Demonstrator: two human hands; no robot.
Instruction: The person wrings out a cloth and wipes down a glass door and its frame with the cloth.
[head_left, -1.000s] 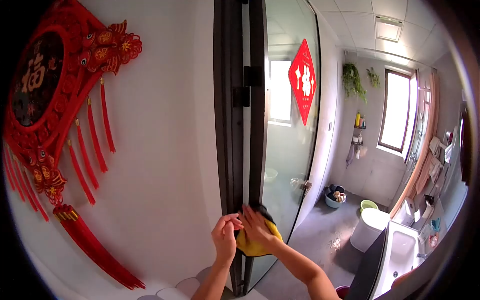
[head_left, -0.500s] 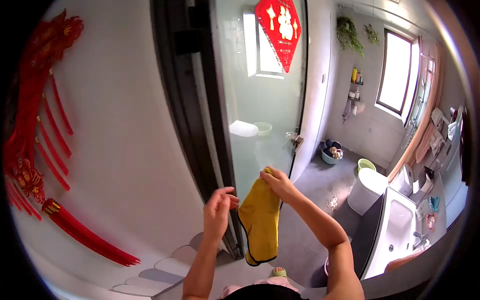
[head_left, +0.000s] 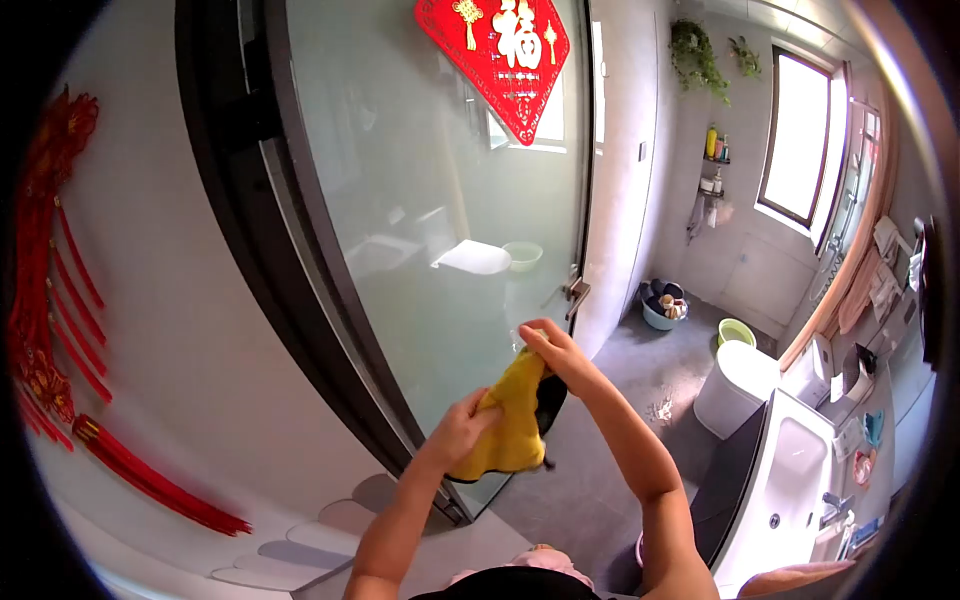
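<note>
A yellow cloth (head_left: 505, 425) with a dark edge is stretched between my two hands, in front of the glass door. My right hand (head_left: 558, 352) pinches its upper corner. Lower down, my left hand (head_left: 468, 428) is closed on the cloth's left side, its fingertips partly hidden behind the fabric. A dark part of the cloth shows at its right side. Behind it stands the frosted glass door (head_left: 400, 290) with a red diamond-shaped decoration (head_left: 515, 70). The metal door handle (head_left: 576, 292) is just above my right hand.
A dark door frame (head_left: 290, 250) and a wall with a red tasselled ornament (head_left: 45, 270) are on the left. Beyond the doorway are a toilet (head_left: 738, 385), a white sink (head_left: 790, 480), a blue basin (head_left: 665, 310) of items and a green basin (head_left: 735, 330).
My left hand, free before, has moved onto the cloth and gripped it. The cloth no longer hangs straight down but is drawn to the left. The view has shifted, showing more of the glass door.
</note>
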